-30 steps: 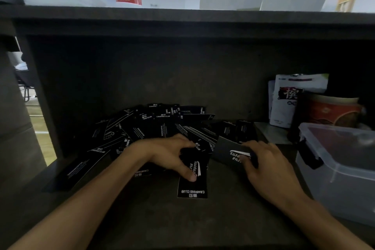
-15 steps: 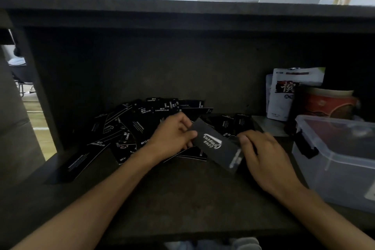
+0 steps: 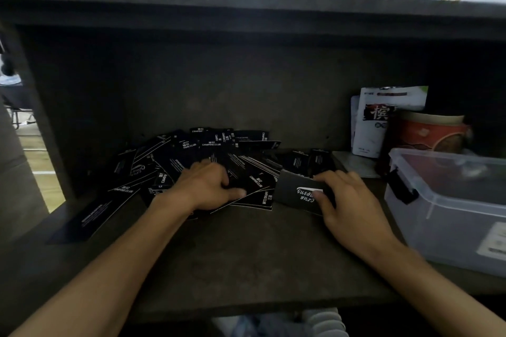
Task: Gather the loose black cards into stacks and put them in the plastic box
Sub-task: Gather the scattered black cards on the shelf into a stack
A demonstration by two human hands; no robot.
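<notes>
A single black card (image 3: 94, 218) is lying apart at the far left of the dark worktop (image 3: 246, 254), near its front-left edge. Next to it, a loose heap of black cards (image 3: 219, 150) is spreading across the back of the worktop, many overlapping and turned at different angles. The left hand (image 3: 204, 186) is resting palm down on the front of this heap, fingers curled and pressing on the cards, thumb stretched out to the right; it is not lifting any card clear. Just to the right, a small stack of cards (image 3: 297, 194) is sitting tilted with white script showing on top, and the right hand (image 3: 349, 201) is gripping it, thumb on the printed face and fingers wrapped over its far edge. Behind, a white pouch (image 3: 383, 120) is standing against the back wall beside a red tub (image 3: 430, 131). At the far right, the plastic box (image 3: 449, 210) is sitting on the worktop, its black latch facing the hands.
</notes>
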